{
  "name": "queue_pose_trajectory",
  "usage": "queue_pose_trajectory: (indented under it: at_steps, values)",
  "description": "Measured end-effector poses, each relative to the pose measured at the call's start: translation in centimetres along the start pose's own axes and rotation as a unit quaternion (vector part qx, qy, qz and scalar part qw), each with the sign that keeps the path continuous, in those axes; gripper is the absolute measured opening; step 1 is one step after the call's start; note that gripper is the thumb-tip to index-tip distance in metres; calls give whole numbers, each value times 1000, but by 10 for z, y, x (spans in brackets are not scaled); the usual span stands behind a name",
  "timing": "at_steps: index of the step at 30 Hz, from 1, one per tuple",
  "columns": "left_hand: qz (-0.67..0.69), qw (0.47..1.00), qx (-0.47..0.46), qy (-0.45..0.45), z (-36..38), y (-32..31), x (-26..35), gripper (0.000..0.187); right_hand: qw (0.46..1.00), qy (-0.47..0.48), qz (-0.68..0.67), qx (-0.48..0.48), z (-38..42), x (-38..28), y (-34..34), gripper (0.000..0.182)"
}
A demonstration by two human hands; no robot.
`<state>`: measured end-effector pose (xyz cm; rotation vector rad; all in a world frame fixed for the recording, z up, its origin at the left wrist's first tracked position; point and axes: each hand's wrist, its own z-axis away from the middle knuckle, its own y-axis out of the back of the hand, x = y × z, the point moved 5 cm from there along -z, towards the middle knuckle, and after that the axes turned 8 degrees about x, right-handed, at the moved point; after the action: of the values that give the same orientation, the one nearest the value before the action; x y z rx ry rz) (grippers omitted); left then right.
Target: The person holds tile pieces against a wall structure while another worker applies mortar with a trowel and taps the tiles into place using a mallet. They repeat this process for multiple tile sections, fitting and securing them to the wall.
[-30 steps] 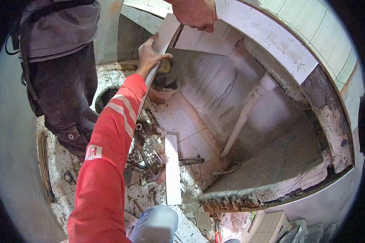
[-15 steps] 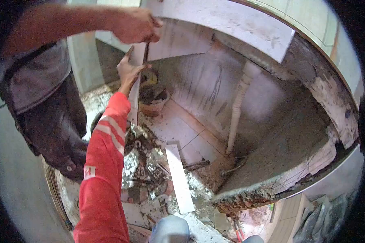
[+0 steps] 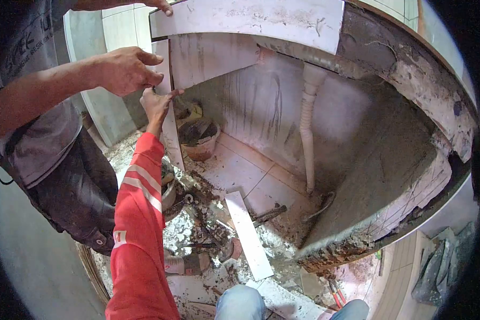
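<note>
My left hand (image 3: 157, 106), in a red sleeve, grips the edge of a narrow white tile strip (image 3: 172, 130). Its thumb lies across the strip's face, and the other fingers are partly hidden. The strip stands nearly upright, its upper end close under a long curved white panel (image 3: 245, 18). Just above my fingers is a co-worker's hand (image 3: 128, 69), index finger stretched toward the strip. The co-worker's other hand (image 3: 162, 5) rests at the panel's left end. My right hand is out of view.
A loose white strip (image 3: 249, 234) lies on the rubble-strewn floor. A bucket (image 3: 200, 138) stands behind the upright strip. A white pipe (image 3: 307, 128) runs down the recess, bordered by a broken concrete edge (image 3: 336, 258). Red-handled pliers (image 3: 336, 293) lie near my knee (image 3: 240, 304).
The co-worker's nearer hand has come down and left, from the strip's top to just above my hand. The strip's upper end has shifted left. The view has turned slightly.
</note>
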<state>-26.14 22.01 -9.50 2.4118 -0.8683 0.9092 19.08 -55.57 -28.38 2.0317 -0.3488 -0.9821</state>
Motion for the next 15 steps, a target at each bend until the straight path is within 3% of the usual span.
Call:
queue_pose_trajectory:
  at_steps: [4, 8, 11, 15]
  values:
    - [19, 997, 30, -66, -16, -13, -15, 105, 1000, -14, -20, -3, -1, 4, 0, 58]
    - [77, 995, 13, -62, -16, -15, -18, 103, 999, -13, -38, 2, -1, 0, 1, 60]
    - [46, 985, 68, -150, -23, -21, -30, 101, 999, -19, -26, -4, -3, -2, 1, 60]
    - [123, 986, 28, -107, -11, -12, -10, 89, 1000, -6, -29, 1, 0, 8, -3, 59]
